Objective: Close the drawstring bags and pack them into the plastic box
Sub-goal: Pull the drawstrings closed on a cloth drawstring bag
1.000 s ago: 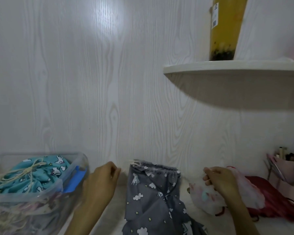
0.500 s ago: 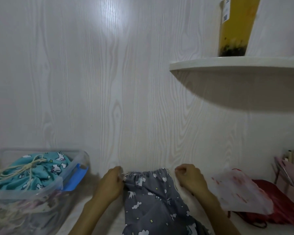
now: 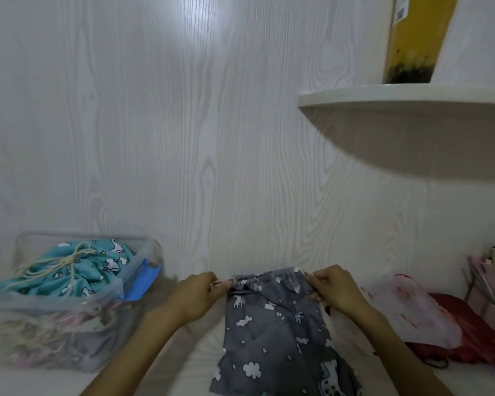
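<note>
At mid-front of the white surface [image 3: 189,364], close to the wall, the grey bag [image 3: 275,324] hangs w/ its gathered mouth only partly cinched. Left hand [image 3: 195,298] and right hand [image 3: 333,291] each have fingers pinched shut on a mouth corner, at the cord ends. Plastic box [image 3: 103,335] sits at the left edge, already holding a tied teal bag [image 3: 77,270] on top of others; looks near full. Still to do, probably: finish cinching, pack grey one, then the white bag [image 3: 412,307] and red bag [image 3: 475,335] at the right. Clear strip btwn box and grey bag gives room; shelf [image 3: 406,95] is well above.
</note>
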`<state>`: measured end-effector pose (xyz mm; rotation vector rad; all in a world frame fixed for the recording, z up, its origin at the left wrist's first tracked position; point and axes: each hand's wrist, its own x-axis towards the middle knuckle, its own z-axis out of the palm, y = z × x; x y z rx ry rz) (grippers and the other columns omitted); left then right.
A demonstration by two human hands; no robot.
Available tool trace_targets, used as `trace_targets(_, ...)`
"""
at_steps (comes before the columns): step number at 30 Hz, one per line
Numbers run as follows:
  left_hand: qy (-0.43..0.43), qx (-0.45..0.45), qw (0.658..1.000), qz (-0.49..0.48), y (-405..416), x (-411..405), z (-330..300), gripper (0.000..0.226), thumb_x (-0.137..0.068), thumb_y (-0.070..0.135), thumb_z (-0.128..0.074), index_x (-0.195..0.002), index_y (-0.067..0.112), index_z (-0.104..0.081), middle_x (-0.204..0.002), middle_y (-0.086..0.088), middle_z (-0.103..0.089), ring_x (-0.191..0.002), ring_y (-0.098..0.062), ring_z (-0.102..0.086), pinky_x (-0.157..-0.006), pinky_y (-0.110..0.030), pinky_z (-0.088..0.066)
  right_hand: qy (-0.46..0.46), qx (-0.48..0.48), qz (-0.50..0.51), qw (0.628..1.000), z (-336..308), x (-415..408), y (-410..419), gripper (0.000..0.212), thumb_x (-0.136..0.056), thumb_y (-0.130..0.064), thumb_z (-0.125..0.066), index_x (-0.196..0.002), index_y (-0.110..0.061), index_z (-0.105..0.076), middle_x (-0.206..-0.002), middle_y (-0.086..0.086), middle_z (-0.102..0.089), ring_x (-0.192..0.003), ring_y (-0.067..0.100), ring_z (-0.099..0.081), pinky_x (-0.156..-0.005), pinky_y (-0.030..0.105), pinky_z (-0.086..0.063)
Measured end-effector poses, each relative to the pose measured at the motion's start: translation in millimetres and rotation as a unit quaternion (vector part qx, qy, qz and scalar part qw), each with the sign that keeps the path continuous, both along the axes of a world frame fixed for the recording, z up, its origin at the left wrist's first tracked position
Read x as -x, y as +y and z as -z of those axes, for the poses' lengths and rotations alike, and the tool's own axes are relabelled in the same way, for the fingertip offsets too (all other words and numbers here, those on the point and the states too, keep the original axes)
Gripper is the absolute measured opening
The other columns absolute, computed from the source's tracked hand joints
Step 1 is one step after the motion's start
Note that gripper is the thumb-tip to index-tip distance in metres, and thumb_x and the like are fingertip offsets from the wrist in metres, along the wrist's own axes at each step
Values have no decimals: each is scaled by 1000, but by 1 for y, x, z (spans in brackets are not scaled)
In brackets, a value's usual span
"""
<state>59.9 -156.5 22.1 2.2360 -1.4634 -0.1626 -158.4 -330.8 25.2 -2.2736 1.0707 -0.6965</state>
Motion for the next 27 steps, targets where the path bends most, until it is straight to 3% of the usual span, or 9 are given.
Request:
trace_targets(3,124,40,989,64,21,15,-11,39,-98,38,-41,-69,18,-59,-54,5,-41,-50,-11,-40,-51,-22,-38,67,76,-7,995,-8,29,10,48,-96,-24,-49,-49,-15,-46,-48,-7,-56,-47,3,-55,-51,17,-39)
trace_targets(6,248,166,954,17,43,42,-20,40,-99,30,-44,-64,18,-59,-69,0,-50,-56,-14,-44,-52,-22,-40,105,167,12,980,-19,54,37,40,-99,-27,-39,-70,-9,-60,-70,3,-66,-67,19,-61,-61,32,-41)
trace_targets(10,375,313,867,-97,60,68,-20,35,-99,23,-43,-69,14,-56,-73,2,-49,-65,-11,-44,-59,-23,-40,119,308,55,942,-29,69,66,29,-101,-22,-37,-84,-8,-56,-78,11,-64,-71,31,-60,-56,31,-33)
trace_targets(13,461,356,798,-155,84,71,-11,29,-99,22,-43,-73,16,-55,-73,1,-45,-72,-13,-45,-60,-21,-39,124,339,80,929,-31,95,83,19,-89,-5,-58,-71,-4,-58,-58,14,-62,-50,32,-59,-44,33,-36)
trace_targets(17,576,394,695,-174,111,75,-11,34,-101,18,-41,-68,15,-49,-43,7,-41,-32,-2,-38,-39,-11,-36,174,321,118,923,-29,128,91,19,-88,0,-55,-70,-1,-61,-62,13,-56,-61,31,-61,-47,32,-34)
trace_targets(20,623,409,646,-167,120,83,-18,34,-101,12,-40,-67,13,-47,-30,11,-41,-24,-2,-35,-32,-8,-32,206,303,144,919,-24,146,95,17,-88,-5,-56,-71,-5,-60,-71,10,-54,-68,33,-60,-49,30,-32)
trace_targets(24,604,382,677,-173,122,85,-30,26,-97,7,-43,-73,12,-50,-51,2,-43,-29,-2,-38,-37,-10,-36,171,276,133,937,-27,157,109,21,-93,-14,-52,-76,-5,-60,-95,16,-58,-88,34,-58,-59,30,-27)
trace_targets(25,569,359,719,-172,122,85,-26,24,-97,9,-44,-74,12,-52,-59,0,-42,-37,-3,-40,-42,-14,-38,172,240,145,944,-27,160,113,25,-96,-18,-48,-82,-3,-63,-100,15,-57,-95,32,-57,-63,29,-28)
trace_targets(27,382,284,864,-165,124,81,-10,29,-98,18,-45,-73,12,-57,-62,-2,-45,-53,-13,-44,-54,-25,-38,194,111,148,963,-22,166,116,30,-97,-21,-48,-92,1,-67,-88,12,-61,-90,28,-61,-63,28,-34)
